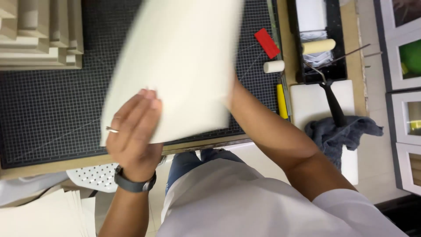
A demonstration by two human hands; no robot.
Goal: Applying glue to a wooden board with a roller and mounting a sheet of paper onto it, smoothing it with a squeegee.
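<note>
The left hand grips the near left corner of the cream sheet, held above the gridded cutting mat. The right hand is hidden behind the sheet's right edge, so I cannot tell its fingers' state. Held so loosely, the sheet could buckle, or swing right into the red block and the paint roller in its tray.

Head camera, steep downward, close over cutting mat, blurred.

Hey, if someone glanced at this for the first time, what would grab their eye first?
A big cream sheet, blurred and lifted over the black gridded cutting mat, fills the centre. The left hand grips its lower edge; the right hand is hidden behind its right side. At right, a paint roller lies in a black tray above a grey cloth.
</note>
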